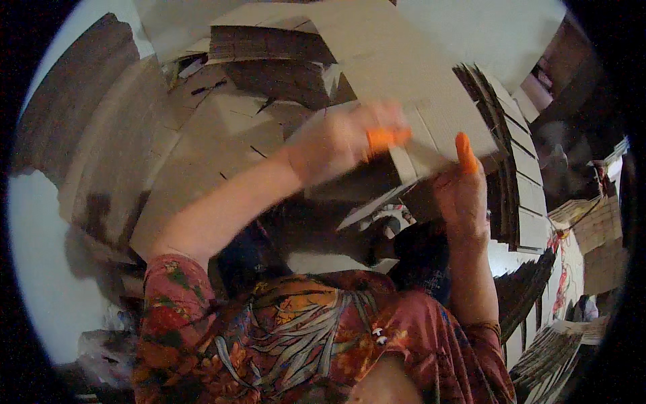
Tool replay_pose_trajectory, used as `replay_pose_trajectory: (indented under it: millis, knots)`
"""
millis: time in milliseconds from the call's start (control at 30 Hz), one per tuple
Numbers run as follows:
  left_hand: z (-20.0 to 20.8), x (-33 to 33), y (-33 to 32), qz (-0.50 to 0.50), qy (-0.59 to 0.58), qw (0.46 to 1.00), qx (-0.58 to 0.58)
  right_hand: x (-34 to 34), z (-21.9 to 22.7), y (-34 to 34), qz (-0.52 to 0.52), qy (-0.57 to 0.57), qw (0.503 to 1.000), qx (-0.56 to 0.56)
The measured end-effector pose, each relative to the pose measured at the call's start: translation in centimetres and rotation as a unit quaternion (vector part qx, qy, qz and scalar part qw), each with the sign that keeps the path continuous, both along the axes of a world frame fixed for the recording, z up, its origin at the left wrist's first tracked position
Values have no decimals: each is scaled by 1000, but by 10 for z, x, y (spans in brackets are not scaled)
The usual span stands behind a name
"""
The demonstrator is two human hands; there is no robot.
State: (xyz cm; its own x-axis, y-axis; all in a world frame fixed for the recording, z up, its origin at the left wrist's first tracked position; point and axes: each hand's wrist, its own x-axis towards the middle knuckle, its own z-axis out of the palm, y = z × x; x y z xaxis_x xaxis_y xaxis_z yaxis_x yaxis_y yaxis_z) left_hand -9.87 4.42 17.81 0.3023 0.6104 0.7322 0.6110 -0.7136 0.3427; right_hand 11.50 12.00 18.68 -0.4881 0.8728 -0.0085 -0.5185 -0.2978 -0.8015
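Note:
A large tan cardboard sheet (pixel 410 74) with creases and cut slots stretches from the far side toward me, its near edge tilted. My right hand (pixel 464 195) grips its near right corner, thumb in an orange finger cover lying over the top and the other fingers underneath. Above the sheet's near left part is my left hand (pixel 353 138), bent inward and smeared by motion. Orange covering shows on that hand too. Whether its fingers hold the sheet's edge or a flap is unclear.
Stacked cardboard sheets (pixel 521 168) stand close on the right, with more stacks (pixel 269 60) at the far left-centre. Tall cardboard (pixel 108 114) leans on the left. A dark slim tool (pixel 208 87) lies on cardboard at the far left. More bundles (pixel 552 363) sit at lower right.

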Motion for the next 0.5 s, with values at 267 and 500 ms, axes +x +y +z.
replay_pose_trajectory:
  millis: [267, 500]
  knots:
    - [-14, -82, 4, 221, -275, 935, 43, 41, -12, -25, -200, -354, 818, 407]
    - [-45, -135, 32, 164, -407, 882, -170, 36, -27, -44, -77, -319, 878, 348]
